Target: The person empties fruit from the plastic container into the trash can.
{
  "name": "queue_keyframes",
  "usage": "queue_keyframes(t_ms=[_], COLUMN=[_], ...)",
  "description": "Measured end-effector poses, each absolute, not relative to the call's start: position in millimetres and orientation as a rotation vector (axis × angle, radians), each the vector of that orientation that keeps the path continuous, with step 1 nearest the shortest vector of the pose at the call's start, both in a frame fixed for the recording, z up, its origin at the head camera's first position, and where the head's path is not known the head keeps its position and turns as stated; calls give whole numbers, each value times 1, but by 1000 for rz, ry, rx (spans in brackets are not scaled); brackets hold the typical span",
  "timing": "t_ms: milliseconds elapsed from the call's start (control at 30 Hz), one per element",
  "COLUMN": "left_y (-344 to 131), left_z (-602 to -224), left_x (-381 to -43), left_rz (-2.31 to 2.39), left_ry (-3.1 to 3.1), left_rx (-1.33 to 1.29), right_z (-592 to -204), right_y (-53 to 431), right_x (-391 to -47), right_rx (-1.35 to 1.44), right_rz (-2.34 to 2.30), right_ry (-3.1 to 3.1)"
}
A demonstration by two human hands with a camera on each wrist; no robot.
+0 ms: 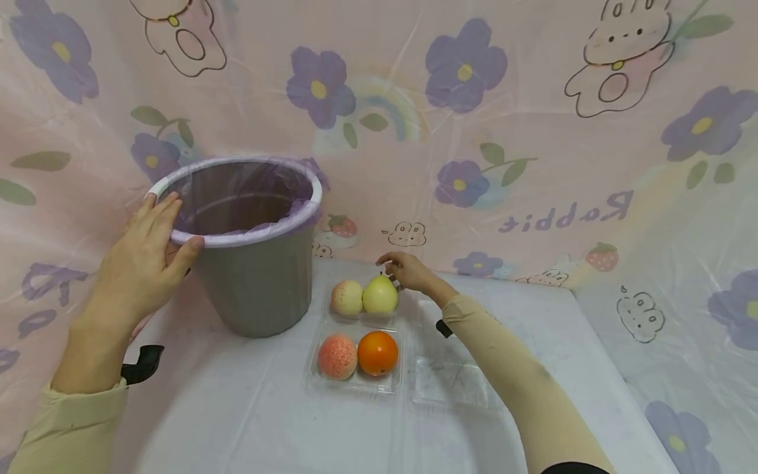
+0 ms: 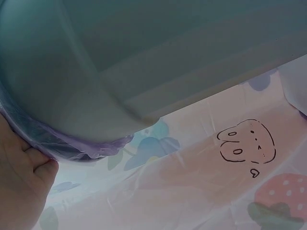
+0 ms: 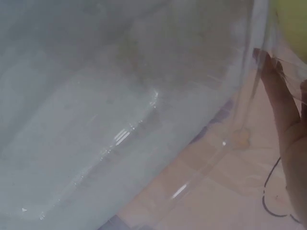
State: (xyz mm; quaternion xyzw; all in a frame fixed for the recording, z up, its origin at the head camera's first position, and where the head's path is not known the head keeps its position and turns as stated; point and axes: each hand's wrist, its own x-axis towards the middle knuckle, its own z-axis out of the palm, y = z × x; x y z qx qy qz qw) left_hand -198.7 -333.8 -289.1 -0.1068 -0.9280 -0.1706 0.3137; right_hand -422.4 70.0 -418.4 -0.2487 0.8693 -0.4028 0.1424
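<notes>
Pink bunny cloth (image 1: 379, 184) hangs behind. At six o'clock, one round green pear (image 1: 380, 296) sits in a clear box (image 1: 360, 321), the right hand (image 1: 408, 271) loosely bent beside it. The left hand (image 1: 139, 263) grips a gray bucket (image 1: 257, 286).

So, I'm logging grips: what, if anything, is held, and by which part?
The left hand holds the bin by its rim; for the right hand, I cannot tell.
</notes>
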Motion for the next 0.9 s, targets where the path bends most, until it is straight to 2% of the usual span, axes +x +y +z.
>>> queue_keyframes(t_ms=[333,900], left_y=[-333,-333], left_z=[-289,-290], left_x=[-201,-199], left_rz=[-457,-466], left_ry=[-2435,-2453], left_rx=[-299,-276], right_z=[-400,-334], right_y=[79,111], right_x=[-415,-379], right_rx=[-617,-365], right_rz=[-1465,-1959], right_ry=[2453,2468])
